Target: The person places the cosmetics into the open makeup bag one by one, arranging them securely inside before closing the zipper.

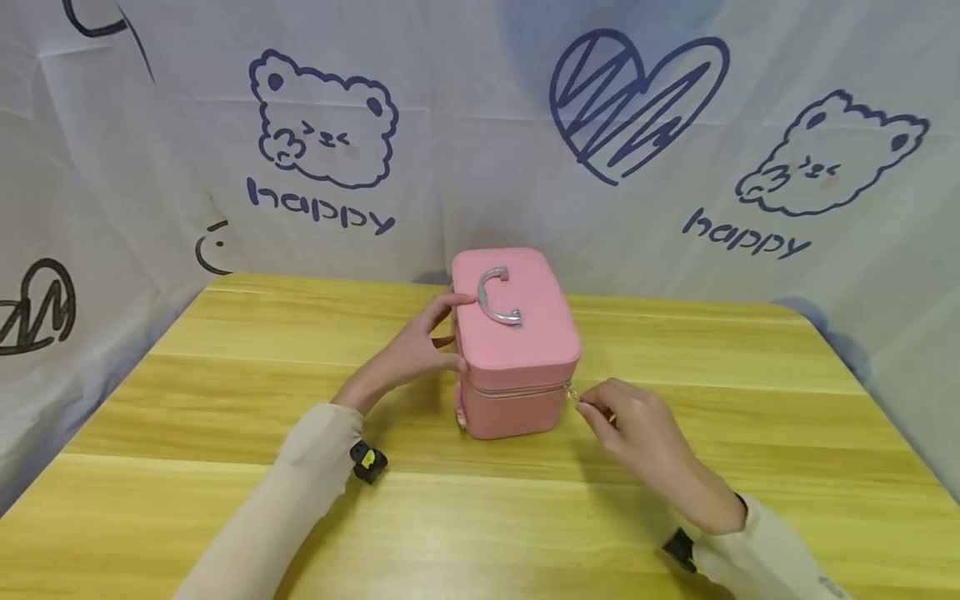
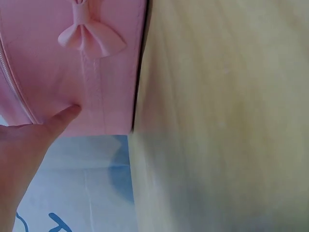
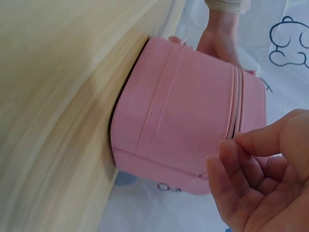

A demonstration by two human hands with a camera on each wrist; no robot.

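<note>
A pink box-shaped zip case (image 1: 517, 342) stands upright on the table, its lid down and a silver curved handle (image 1: 484, 305) on top. At its left side, my left hand (image 1: 416, 343) presses with spread fingers, one fingertip on the lid beside the handle and the thumb low on the side. A pink bow (image 2: 99, 38) shows on that side in the left wrist view. My right hand (image 1: 641, 425) pinches the small metal zipper pull (image 1: 573, 394) at the near right corner. The zipper (image 3: 237, 96) runs around the case just below the lid.
The wood-grain table (image 1: 450, 525) has its back edge close behind the case. White cloth (image 1: 480, 167) with printed bears and a heart hangs behind it. A small metal ring (image 3: 163, 187) hangs on another side of the case in the right wrist view.
</note>
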